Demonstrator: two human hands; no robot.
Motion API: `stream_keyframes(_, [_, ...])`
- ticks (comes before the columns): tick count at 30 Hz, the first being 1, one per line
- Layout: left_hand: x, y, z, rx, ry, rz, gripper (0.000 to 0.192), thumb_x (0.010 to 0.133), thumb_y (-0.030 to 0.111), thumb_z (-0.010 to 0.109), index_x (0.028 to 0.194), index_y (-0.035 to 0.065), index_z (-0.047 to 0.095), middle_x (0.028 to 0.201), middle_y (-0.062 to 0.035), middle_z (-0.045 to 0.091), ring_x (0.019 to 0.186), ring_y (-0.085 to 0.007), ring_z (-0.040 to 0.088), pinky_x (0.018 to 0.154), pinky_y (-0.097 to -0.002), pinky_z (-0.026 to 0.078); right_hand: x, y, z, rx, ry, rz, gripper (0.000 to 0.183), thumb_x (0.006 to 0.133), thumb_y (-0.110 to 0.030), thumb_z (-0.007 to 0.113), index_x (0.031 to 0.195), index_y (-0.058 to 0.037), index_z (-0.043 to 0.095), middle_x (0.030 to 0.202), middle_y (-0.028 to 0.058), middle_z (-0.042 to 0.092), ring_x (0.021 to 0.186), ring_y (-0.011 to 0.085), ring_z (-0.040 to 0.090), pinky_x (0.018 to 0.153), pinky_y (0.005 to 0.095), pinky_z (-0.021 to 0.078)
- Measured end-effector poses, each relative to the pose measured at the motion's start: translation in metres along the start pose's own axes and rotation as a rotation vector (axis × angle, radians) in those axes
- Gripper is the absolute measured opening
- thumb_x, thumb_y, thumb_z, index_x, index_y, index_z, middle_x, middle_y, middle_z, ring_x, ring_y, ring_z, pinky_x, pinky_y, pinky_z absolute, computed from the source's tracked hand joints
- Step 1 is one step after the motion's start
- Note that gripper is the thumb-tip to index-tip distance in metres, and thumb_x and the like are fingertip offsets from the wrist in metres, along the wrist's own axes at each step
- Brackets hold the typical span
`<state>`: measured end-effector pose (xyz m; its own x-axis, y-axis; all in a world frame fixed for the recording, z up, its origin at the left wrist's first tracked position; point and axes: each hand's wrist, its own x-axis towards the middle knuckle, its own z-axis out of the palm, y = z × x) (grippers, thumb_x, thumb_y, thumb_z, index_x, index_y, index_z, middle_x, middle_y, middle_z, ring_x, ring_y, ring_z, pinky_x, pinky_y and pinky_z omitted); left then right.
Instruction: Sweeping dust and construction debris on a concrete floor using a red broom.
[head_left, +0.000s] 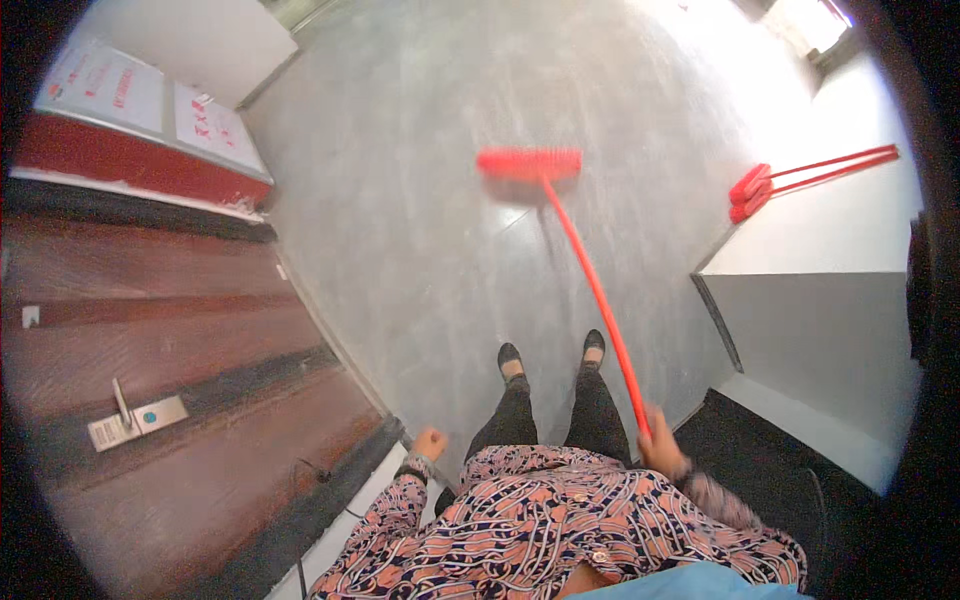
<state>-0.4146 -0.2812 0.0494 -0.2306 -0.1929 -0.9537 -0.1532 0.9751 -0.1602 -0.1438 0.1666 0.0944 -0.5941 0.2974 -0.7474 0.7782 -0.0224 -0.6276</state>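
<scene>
A red push broom (529, 162) with a long red handle reaches out ahead of me, its wide bristle head just over or on the grey floor; which of the two I cannot tell. My right hand (661, 444) is closed around the near end of the handle, slightly blurred. Low on the left, my left hand (430, 444) hangs beside my body with fingers curled and nothing seen in it. My two feet in dark shoes stand on the floor between the hands and the broom head.
On the left is a brown door with a metal handle plate (138, 423), and past it a ledge with white sheets (206, 120) bearing red writing. At the right, more red brooms (750, 193) lean at a white wall (817, 232). A dark doorway or mat lies at the lower right.
</scene>
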Motion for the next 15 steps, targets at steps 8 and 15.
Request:
stream_keyframes(8, [-0.013,-0.064,0.018,0.144,-0.109,-0.053,0.036,0.077,0.038,0.059,0.088,0.0037,0.057,0.068,-0.0077,0.062,0.059,-0.0163,0.058,0.054,-0.0296,0.045,-0.075,0.031,-0.012,0.103,-0.191,0.353,0.032,0.082,-0.011,0.054,0.112,-0.0066,0.044,0.082,0.0135,0.057,0.07,0.0203,0.056,0.064,0.0323,0.046])
stream_keyframes(15, [0.003,0.132,-0.011,-0.417,-0.032,0.194,0.027,0.083,0.027,0.055,0.096,0.0042,0.048,0.078,-0.0058,0.059,0.07,-0.0149,0.056,0.06,-0.0292,0.045,0.289,-0.029,0.044,0.017,-0.028,0.381,0.033,0.083,-0.018,0.05,0.114,-0.012,0.041,0.063,0.0095,0.051,0.047,0.0188,0.05,0.043,0.0344,0.0411])
